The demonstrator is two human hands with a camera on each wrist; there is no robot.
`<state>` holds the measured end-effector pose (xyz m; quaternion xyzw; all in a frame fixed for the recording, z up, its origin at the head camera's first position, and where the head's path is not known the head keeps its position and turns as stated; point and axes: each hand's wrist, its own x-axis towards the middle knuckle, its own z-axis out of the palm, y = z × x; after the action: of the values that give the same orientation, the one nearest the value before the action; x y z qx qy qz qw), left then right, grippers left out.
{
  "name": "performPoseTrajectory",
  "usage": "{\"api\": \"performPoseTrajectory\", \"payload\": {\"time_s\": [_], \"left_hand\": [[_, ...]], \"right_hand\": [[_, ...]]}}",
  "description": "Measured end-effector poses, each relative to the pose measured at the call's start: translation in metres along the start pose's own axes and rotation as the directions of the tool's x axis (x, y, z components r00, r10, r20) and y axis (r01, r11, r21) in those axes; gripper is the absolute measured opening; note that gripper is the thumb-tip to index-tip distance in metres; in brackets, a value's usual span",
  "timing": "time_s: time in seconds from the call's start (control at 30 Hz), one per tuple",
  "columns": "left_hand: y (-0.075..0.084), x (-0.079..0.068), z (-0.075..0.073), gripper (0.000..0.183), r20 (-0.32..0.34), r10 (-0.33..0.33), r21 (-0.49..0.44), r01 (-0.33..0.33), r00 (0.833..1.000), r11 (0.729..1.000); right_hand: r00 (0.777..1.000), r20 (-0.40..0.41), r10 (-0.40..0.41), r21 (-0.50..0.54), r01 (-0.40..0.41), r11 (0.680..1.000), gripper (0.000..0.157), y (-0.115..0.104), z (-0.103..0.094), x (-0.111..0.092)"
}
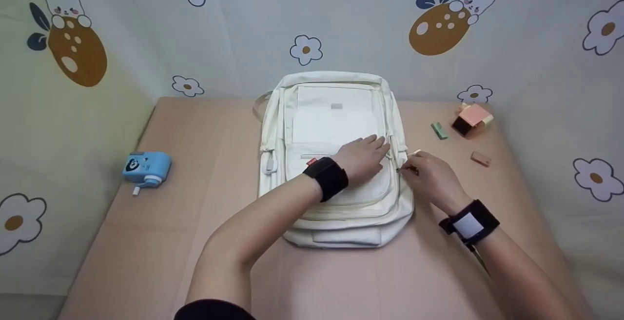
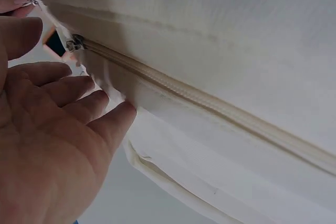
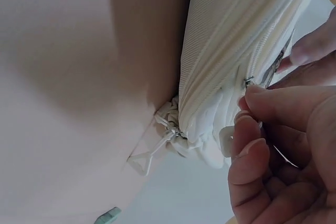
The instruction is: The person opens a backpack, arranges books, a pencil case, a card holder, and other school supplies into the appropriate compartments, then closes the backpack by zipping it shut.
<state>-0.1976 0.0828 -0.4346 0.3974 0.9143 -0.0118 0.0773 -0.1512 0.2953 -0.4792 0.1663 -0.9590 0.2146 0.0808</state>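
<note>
A cream backpack (image 1: 331,125) lies with its front face up in the middle of the table. My left hand (image 1: 363,159) rests on the front pocket, its fingers nearly straight. Beside those fingers, the left wrist view shows a zipper (image 2: 184,90) with a metal slider (image 2: 74,42) at its end. At the backpack's right side, my right hand (image 1: 431,178) pinches a zipper pull between thumb and curled fingers. The right wrist view shows the slider (image 3: 249,81) just at the thumb tip; the pull itself is mostly hidden. A white strap pull (image 3: 142,162) hangs lower on that side.
A blue crank pencil sharpener (image 1: 147,168) stands at the table's left edge. To the right lie a small green block (image 1: 439,130), a pink and black box-like object (image 1: 473,119) and a small brownish-pink block (image 1: 481,159). A patterned curtain (image 1: 243,37) surrounds the table.
</note>
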Motion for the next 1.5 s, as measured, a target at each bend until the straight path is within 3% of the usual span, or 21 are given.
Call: {"api": "performPoseTrajectory", "payload": {"time_s": [0.2,0.37,0.47,0.7,0.97,1.23,1.5], "left_hand": [[0.018,-0.025,0.002,0.061,0.028,0.075,-0.044,-0.073,0.997,0.996],[0.028,-0.045,0.009,0.072,0.094,0.069,-0.050,-0.064,0.993,0.997],[0.028,-0.051,0.013,0.069,0.091,0.056,-0.009,-0.055,0.994,0.998],[0.023,-0.056,0.018,0.050,0.042,0.077,0.027,-0.078,0.996,0.997],[0.024,-0.052,0.022,0.045,0.040,0.073,0.070,-0.075,0.997,0.995],[0.025,-0.050,0.022,0.046,0.074,0.066,0.076,-0.072,0.995,0.995],[0.025,-0.055,0.023,0.045,0.038,0.083,0.071,-0.085,0.996,0.994]], "right_hand": [[0.999,-0.038,-0.011,0.010,0.011,1.000,0.008,0.001,-0.001,-0.001],[0.998,-0.054,-0.011,0.006,0.011,1.000,0.006,0.000,-0.003,-0.001],[0.998,-0.056,-0.014,0.000,0.014,1.000,0.006,0.001,-0.003,-0.002],[0.998,-0.053,-0.024,-0.010,0.024,1.000,0.006,0.001,-0.001,-0.004],[0.996,-0.061,-0.061,-0.037,0.059,0.998,0.006,0.000,-0.001,-0.006],[1.000,0.024,-0.018,-0.079,0.020,0.997,0.002,-0.011,-0.006,-0.015],[0.996,0.087,-0.009,-0.120,0.019,0.993,0.008,-0.025,-0.011,-0.024]]}}
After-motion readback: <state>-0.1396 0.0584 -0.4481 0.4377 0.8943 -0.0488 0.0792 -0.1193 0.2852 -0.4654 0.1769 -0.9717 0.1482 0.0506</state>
